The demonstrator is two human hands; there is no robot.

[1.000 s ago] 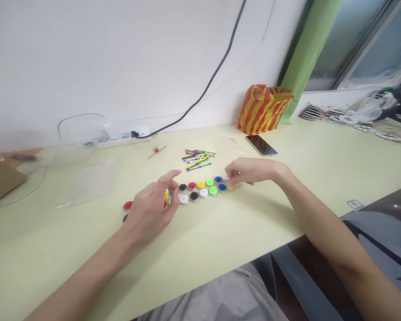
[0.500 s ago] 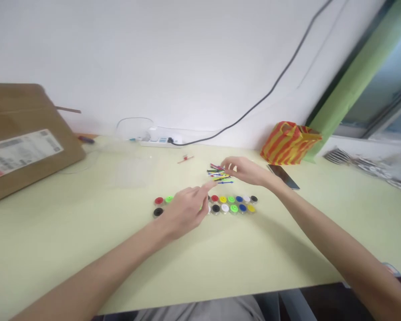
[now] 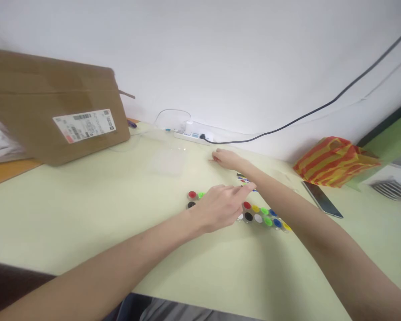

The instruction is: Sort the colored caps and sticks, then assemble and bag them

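Two rows of small round pots with coloured lids, among them a red one (image 3: 192,195), a black one (image 3: 248,217) and a yellow one (image 3: 255,208), stand on the table. Over the middle of the rows is my left hand (image 3: 220,207), its index finger pointing toward a pile of thin coloured pieces (image 3: 243,179); its other fingers are curled, and what they hold, if anything, is hidden. Farther back, my right hand (image 3: 225,159) has its fingertips closed at a small red piece (image 3: 213,159). My right forearm covers part of the pile.
A cardboard box (image 3: 60,107) stands at the left. Near the wall lie a power strip (image 3: 194,136) and a black cable (image 3: 274,131). At the right are a phone (image 3: 322,199) and a red-and-yellow striped bag (image 3: 334,161). The pale table (image 3: 120,196) has a front edge.
The view has turned left. My right hand has left the coloured pile and moved left to the small red piece. My left hand stays over the pots.
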